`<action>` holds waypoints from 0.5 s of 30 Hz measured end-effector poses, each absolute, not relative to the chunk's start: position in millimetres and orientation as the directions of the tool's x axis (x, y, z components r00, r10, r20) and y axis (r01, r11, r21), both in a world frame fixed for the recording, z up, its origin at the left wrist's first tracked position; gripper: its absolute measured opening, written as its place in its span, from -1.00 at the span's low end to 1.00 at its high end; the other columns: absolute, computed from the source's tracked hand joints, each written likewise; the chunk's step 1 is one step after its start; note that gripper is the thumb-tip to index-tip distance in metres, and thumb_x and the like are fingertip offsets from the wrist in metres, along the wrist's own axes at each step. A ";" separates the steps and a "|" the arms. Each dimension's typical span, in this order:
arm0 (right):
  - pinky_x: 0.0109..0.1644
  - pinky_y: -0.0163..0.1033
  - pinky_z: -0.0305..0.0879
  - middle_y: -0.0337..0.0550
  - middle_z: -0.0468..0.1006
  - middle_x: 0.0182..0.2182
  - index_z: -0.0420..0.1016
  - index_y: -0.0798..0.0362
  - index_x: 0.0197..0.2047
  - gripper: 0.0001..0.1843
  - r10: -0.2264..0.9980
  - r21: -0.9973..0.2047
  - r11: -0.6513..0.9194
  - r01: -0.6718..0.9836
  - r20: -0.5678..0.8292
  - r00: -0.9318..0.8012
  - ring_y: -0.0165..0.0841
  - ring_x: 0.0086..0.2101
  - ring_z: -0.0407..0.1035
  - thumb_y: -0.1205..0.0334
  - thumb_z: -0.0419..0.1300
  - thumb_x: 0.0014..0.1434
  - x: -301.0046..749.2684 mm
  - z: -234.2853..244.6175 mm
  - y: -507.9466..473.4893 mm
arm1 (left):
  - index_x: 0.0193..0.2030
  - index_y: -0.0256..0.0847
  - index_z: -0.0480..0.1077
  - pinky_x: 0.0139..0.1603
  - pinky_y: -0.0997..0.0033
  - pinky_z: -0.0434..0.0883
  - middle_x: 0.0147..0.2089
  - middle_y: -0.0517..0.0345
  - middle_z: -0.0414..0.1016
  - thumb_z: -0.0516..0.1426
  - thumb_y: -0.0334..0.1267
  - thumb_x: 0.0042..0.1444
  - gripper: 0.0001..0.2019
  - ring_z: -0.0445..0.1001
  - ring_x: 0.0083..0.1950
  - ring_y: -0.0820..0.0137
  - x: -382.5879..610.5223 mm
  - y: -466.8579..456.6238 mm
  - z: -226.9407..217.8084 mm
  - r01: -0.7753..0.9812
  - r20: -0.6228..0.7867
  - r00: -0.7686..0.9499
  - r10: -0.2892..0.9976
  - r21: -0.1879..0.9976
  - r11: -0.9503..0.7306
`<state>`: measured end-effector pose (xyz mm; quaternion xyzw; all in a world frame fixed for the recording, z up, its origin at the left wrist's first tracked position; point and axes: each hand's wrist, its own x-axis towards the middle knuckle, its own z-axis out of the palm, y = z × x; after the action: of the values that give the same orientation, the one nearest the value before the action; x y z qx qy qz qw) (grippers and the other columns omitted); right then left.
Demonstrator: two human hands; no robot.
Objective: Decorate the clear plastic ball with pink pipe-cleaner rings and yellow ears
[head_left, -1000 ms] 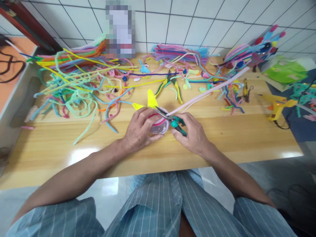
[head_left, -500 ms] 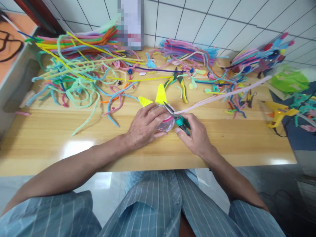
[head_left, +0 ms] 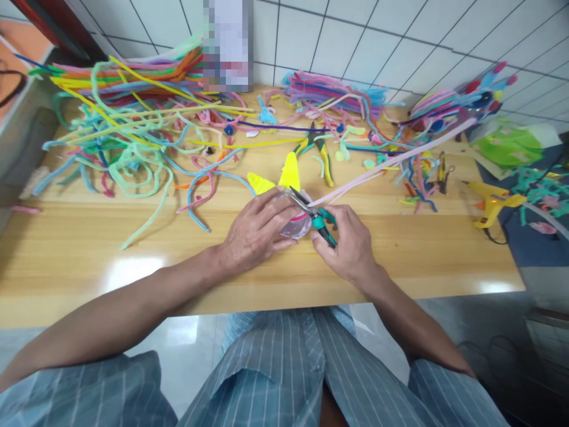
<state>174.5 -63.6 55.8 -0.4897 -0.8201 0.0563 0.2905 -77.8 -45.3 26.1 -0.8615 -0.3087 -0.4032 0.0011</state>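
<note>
My left hand is closed over a round, clear-looking piece with a pink band, pressing it near the table. Two yellow fuzzy pointed pieces stick out beyond the fingers, apparently part of the same work. In my right hand are green-and-black handled pliers, their jaws lying across the top of the round piece. Long pale pink pipe cleaners run from beside the jaws toward the upper right. My left fingers hide much of the round piece.
Tangled pipe cleaners cover the back left, with bundles along the tiled wall. Yellow-and-black pliers lie behind my hands. A yellow glue gun sits at the right edge, near a green plastic package.
The whole view has shifted slightly, so the table's things appear a little further left. Both hands keep nearly the same pose, with the pliers still at the round piece.
</note>
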 end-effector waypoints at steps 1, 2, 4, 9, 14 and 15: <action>0.05 0.03 0.58 0.04 0.64 -0.01 0.40 -0.01 0.21 -0.58 0.831 -0.365 0.515 0.776 0.434 -0.348 -0.05 -0.02 0.58 0.17 0.25 0.31 174.3 54.7 -64.1 | 0.47 -0.16 0.26 0.49 -0.15 0.52 0.32 -0.17 0.60 0.35 -0.03 0.34 -0.33 0.50 0.47 0.01 -78.1 -45.7 25.6 0.528 0.695 0.490 0.526 0.244 -0.814; 0.05 0.03 0.58 0.04 0.64 -0.01 0.40 -0.01 0.21 -0.58 0.827 -0.355 0.514 0.781 0.445 -0.343 -0.05 -0.02 0.58 0.17 0.25 0.31 174.2 53.7 -64.5 | 0.48 -0.16 0.26 0.49 -0.14 0.53 0.31 -0.17 0.60 0.36 -0.04 0.34 -0.32 0.50 0.47 0.01 -78.2 -46.1 25.2 0.522 0.700 0.492 0.518 0.239 -0.819; 0.04 0.03 0.58 0.04 0.64 -0.04 0.40 -0.01 0.20 -0.59 0.819 -0.345 0.518 0.783 0.464 -0.338 -0.05 -0.03 0.58 0.18 0.25 0.31 173.8 51.5 -65.2 | 0.48 -0.17 0.27 0.47 -0.13 0.54 0.30 -0.19 0.61 0.38 -0.05 0.32 -0.31 0.51 0.47 0.00 -78.1 -46.5 24.8 0.518 0.709 0.484 0.513 0.240 -0.821; 0.00 0.00 0.57 0.02 0.65 -0.08 0.41 -0.01 0.16 -0.62 0.811 -0.356 0.526 0.772 0.485 -0.329 -0.06 -0.06 0.58 0.20 0.25 0.29 172.5 47.6 -65.8 | 0.48 -0.13 0.27 0.44 -0.14 0.56 0.30 -0.17 0.60 0.39 -0.05 0.31 -0.30 0.51 0.46 -0.01 -76.8 -46.9 25.7 0.521 0.714 0.459 0.528 0.265 -0.811; -0.06 -0.08 0.54 -0.04 0.66 -0.12 0.42 -0.04 0.11 -0.69 0.828 -0.397 0.515 0.760 0.462 -0.319 -0.13 -0.14 0.59 0.20 0.23 0.30 173.7 49.0 -66.4 | 0.48 -0.14 0.27 0.41 -0.12 0.58 0.28 -0.17 0.61 0.37 -0.06 0.33 -0.32 0.52 0.45 0.00 -76.7 -46.1 27.5 0.524 0.716 0.466 0.520 0.250 -0.814; -0.08 -0.10 0.53 -0.07 0.66 -0.14 0.42 -0.04 0.09 -0.71 0.836 -0.414 0.511 0.754 0.444 -0.322 -0.15 -0.16 0.59 0.19 0.23 0.31 174.5 49.8 -66.5 | 0.49 -0.15 0.26 0.41 -0.11 0.58 0.29 -0.18 0.61 0.37 -0.07 0.33 -0.31 0.52 0.45 0.00 -76.9 -45.9 27.8 0.521 0.713 0.476 0.514 0.243 -0.818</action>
<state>174.5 -66.5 49.8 -0.4904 -0.8105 0.0654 0.3137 -76.9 -45.9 27.8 -0.8591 -0.3013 -0.4138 0.0039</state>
